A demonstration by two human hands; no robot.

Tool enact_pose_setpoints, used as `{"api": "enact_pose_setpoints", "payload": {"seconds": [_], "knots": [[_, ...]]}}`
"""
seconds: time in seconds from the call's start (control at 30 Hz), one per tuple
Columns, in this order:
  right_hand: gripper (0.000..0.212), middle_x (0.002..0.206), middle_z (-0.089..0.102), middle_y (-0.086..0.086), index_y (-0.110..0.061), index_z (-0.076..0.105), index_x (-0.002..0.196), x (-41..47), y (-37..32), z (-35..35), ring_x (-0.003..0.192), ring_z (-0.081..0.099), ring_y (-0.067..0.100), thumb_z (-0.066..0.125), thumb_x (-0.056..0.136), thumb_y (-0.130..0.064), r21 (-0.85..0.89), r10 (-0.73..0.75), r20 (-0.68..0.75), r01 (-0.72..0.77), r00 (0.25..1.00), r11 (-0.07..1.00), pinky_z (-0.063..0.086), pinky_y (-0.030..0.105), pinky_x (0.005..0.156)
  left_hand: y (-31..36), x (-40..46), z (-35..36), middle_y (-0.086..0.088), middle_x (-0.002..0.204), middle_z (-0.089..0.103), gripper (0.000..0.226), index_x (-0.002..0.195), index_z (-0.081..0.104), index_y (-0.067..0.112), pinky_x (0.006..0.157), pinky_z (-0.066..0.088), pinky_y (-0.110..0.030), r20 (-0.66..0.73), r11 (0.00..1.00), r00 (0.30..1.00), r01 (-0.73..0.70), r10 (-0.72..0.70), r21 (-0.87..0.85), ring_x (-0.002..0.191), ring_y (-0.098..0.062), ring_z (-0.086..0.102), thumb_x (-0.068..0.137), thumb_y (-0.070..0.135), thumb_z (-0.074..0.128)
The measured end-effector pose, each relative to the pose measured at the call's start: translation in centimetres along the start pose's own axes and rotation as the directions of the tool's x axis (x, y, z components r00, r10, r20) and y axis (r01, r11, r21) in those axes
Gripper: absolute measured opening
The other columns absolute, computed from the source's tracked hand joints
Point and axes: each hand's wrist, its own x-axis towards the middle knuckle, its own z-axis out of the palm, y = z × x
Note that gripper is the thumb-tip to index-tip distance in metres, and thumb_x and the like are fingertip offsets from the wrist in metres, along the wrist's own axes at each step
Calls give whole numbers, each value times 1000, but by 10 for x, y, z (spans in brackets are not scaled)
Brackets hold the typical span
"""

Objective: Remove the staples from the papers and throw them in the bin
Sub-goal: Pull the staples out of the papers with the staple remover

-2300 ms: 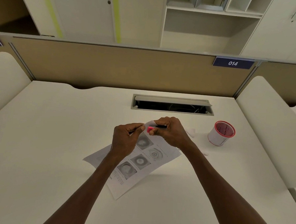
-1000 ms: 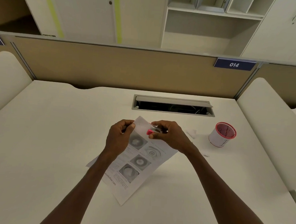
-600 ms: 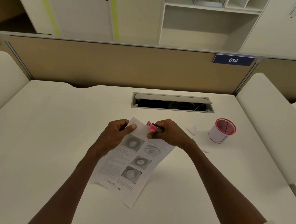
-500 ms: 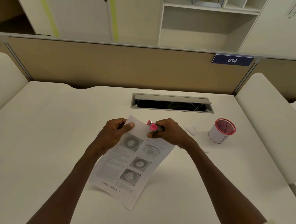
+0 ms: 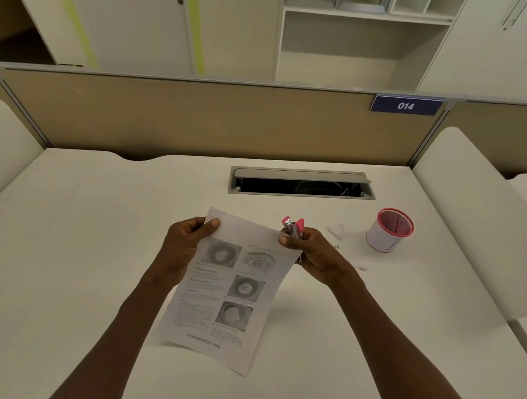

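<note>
We find the printed papers (image 5: 230, 286) held up off the white desk (image 5: 79, 250), tilted, with the top edge toward the far side and the lower corner hanging near the desk surface. The page facing us carries four grey round pictures, blocks of text and a web address along the bottom. We cannot make out any staple on it.

The left hand (image 5: 186, 244) pinches the top left corner, thumb on the printed face and the other fingers curled behind the sheet. The right hand (image 5: 311, 255) pinches the top right edge with its thumb on the face, and the same hand grips a pink and metal staple remover (image 5: 293, 227), whose end sticks up above the fingers. We cannot tell whether the tool touches the paper.

To the right of the right hand, apart from it, a small bin (image 5: 390, 230) stands upright on the desk, white-sided with a red mesh rim and inside. Between bin and hand lie a few small white paper scraps (image 5: 335, 230) and tiny bits too small to identify.

Beyond the papers, a cable hatch (image 5: 301, 183) in the desk stands open. A tan partition (image 5: 181, 118) closes the far edge and bears a blue plate (image 5: 406, 105) reading 014
</note>
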Motion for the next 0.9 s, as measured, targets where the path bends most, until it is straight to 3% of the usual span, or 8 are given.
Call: {"api": "enact_pose_setpoints", "payload": {"seconds": [0.07, 0.17, 0.3, 0.5, 0.6, 0.7, 0.83, 0.9], "knots": [[27, 100, 70, 11, -4, 65, 109, -1, 4, 1, 92, 67, 26, 68, 82, -7, 82, -3, 8, 2, 1000, 997, 56, 33, 72, 0, 3, -1, -12, 89, 73, 34, 104, 66, 0, 60, 57, -30, 15, 997, 999, 36, -35, -71, 74, -25, 70, 89, 30, 62], [32, 105, 70, 14, -3, 64, 113, 0, 6, 4, 96, 67, 27, 69, 82, -9, 12, -11, -57, 12, 998, 1000, 55, 35, 73, 2, 5, -4, -12, 93, 71, 30, 103, 67, 6, 70, 59, -36, 95, 971, 991, 109, -90, -213, 82, -28, 68, 86, 31, 60], [41, 110, 69, 18, -2, 64, 110, 4, 3, 3, 102, 66, 38, 77, 74, -18, 17, -28, -142, 31, 989, 999, 54, 49, 89, 1, 7, -3, -13, 98, 72, 28, 102, 70, 10, 74, 59, -37, 174, 953, 980, 144, -99, -267, 84, -26, 69, 85, 30, 62], [31, 102, 73, 9, -13, 70, 97, 5, -9, 0, 96, 69, 30, 77, 69, -22, -9, -71, -185, 70, 980, 997, 57, 38, 83, -4, 15, -5, -13, 100, 72, 69, 101, 71, 5, 77, 59, -33, 233, 971, 972, 95, -42, -220, 88, -24, 70, 52, 49, 88], [26, 102, 73, 10, -12, 70, 98, 4, -10, -2, 96, 69, 31, 76, 73, -19, -33, -87, -190, 82, 978, 996, 57, 39, 85, -8, 17, -4, -12, 97, 73, 58, 97, 72, 7, 75, 59, -32, 224, 968, 974, 93, -40, -232, 86, -24, 70, 57, 46, 87], [28, 107, 71, 15, -7, 68, 105, 4, -8, -3, 98, 68, 35, 74, 79, -17, -73, -90, -216, 76, 972, 994, 55, 46, 91, -13, 18, -6, -12, 96, 73, 30, 100, 68, 3, 76, 58, -32, 182, 970, 980, 114, -75, -215, 87, -25, 68, 84, 28, 68], [26, 107, 70, 15, -9, 67, 104, 3, -10, -2, 96, 68, 34, 73, 81, -16, -127, -106, -212, 81, 971, 989, 55, 46, 91, -12, 18, -9, -13, 93, 72, 25, 98, 67, -3, 71, 59, -29, 170, 980, 979, 138, -114, -141, 83, -24, 69, 87, 19, 65], [22, 106, 71, 13, -11, 67, 103, 0, -13, -2, 95, 69, 32, 72, 81, -15, -144, -119, -200, 91, 973, 985, 57, 43, 88, -8, 17, -10, -11, 84, 73, 16, 87, 65, -4, 66, 57, -25, 124, 983, 985, 134, -119, -123, 77, -21, 69, 88, 12, 63]]}}
